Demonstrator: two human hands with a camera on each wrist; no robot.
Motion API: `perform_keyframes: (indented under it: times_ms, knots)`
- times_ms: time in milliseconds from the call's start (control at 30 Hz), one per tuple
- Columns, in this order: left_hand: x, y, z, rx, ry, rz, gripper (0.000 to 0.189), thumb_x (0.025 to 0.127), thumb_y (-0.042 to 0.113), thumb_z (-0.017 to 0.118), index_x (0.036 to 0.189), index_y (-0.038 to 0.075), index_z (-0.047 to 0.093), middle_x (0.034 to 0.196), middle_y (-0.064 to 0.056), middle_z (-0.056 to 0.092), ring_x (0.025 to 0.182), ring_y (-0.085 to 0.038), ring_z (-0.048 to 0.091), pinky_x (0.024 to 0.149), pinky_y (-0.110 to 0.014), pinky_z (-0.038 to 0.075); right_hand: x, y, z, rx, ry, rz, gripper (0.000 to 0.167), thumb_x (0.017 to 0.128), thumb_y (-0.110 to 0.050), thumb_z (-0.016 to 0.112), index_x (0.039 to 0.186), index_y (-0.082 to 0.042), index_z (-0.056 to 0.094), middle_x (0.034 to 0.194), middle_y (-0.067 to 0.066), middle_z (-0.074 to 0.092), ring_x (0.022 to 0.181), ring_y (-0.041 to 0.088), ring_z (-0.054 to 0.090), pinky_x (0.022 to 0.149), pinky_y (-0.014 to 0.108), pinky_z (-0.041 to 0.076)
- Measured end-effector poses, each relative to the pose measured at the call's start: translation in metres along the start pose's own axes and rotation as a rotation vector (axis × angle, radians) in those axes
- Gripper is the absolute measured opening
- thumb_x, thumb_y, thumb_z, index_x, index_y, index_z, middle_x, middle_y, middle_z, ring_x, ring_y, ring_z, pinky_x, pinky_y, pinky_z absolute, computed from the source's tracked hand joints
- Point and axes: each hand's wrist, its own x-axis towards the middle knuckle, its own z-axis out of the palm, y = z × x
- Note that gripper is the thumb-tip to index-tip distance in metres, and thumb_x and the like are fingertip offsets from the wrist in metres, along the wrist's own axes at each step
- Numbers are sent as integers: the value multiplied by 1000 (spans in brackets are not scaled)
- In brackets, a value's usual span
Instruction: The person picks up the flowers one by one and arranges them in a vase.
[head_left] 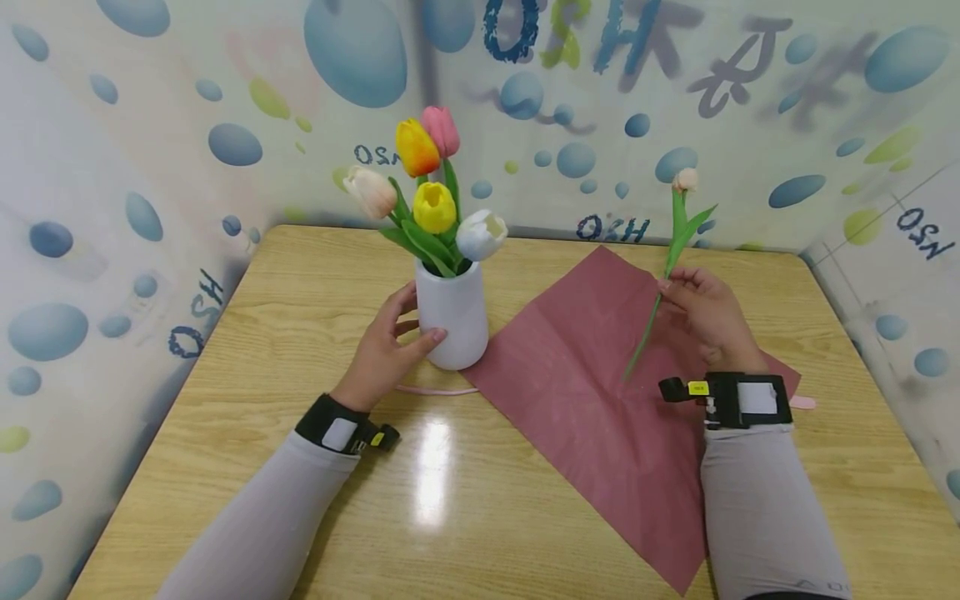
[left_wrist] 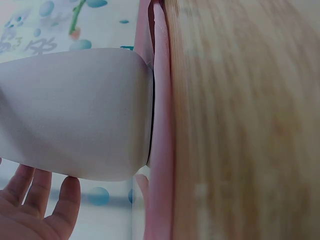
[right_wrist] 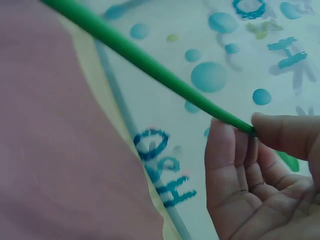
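Note:
My left hand [head_left: 390, 346] holds the side of a white vase [head_left: 452, 321], thumb across its front and fingers behind. Several tulips stand in the vase: a yellow tulip [head_left: 434, 208], an orange-yellow tulip [head_left: 417, 148], a pink tulip [head_left: 441, 131], a white tulip [head_left: 482, 235] and a pale peach tulip [head_left: 371, 192]. Between thumb and fingertips, my right hand [head_left: 712, 318] pinches the green stem of a single pale pink tulip [head_left: 678, 229], its bloom up and stem end down. In the right wrist view the stem [right_wrist: 155, 70] slants from the pinch to the upper left.
A dark pink wrapping sheet [head_left: 585, 375] lies creased on the wooden table [head_left: 360, 500], under the tulip and right forearm. Near the vase base runs a thin pink strip [head_left: 438, 391]; a pink end [head_left: 802, 402] pokes out at right. A patterned wall [head_left: 570, 100] stands behind.

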Motion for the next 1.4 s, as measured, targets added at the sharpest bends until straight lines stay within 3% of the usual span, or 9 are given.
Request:
perform_keyframes:
  times_ms: [167, 367, 633, 833, 1000, 1400]
  knots:
    - [0, 0, 0, -3, 2, -6, 77, 97, 30, 76, 161, 32, 34, 161, 1, 42, 146, -26, 43, 115, -57, 42, -1, -1, 6, 303, -86, -69, 6, 102, -4, 63, 107, -7, 61, 92, 0, 75, 83, 11, 75, 75, 27, 63]
    - [-2, 1, -1, 1, 3, -17, 77, 97, 32, 76, 162, 31, 33, 162, 1, 41, 146, -27, 43, 116, -57, 42, 0, 0, 11, 545, -126, -80, 8, 102, 3, 58, 105, -3, 61, 91, 8, 76, 82, 17, 74, 74, 31, 64]
    - [-2, 0, -1, 9, 3, -23, 78, 97, 32, 75, 162, 31, 32, 162, 1, 41, 146, -27, 43, 116, -58, 42, 0, -2, 15, 673, -147, -79, 8, 103, 3, 56, 102, -2, 63, 90, 10, 74, 82, 20, 73, 75, 33, 64]
    - [-2, 0, -2, 4, 6, -20, 78, 97, 33, 76, 161, 32, 33, 162, 1, 41, 146, -27, 43, 116, -57, 42, -2, -5, 20, 685, -163, -102, 15, 105, 1, 54, 100, -1, 68, 92, 10, 74, 85, 19, 74, 76, 31, 63]
    - [-2, 0, -1, 0, 2, -13, 77, 96, 33, 76, 161, 32, 34, 161, 2, 42, 145, -26, 44, 115, -57, 43, -5, -6, 26, 736, -209, -122, 15, 106, 0, 51, 100, 0, 64, 93, 12, 74, 86, 21, 75, 76, 32, 64]
    - [0, 1, 0, 2, -4, -17, 77, 97, 34, 75, 162, 30, 33, 162, 2, 41, 146, -26, 43, 116, -57, 43, -10, -22, 64, 900, -171, -166, 8, 106, -2, 53, 100, -1, 58, 88, 12, 68, 84, 23, 67, 76, 31, 61]
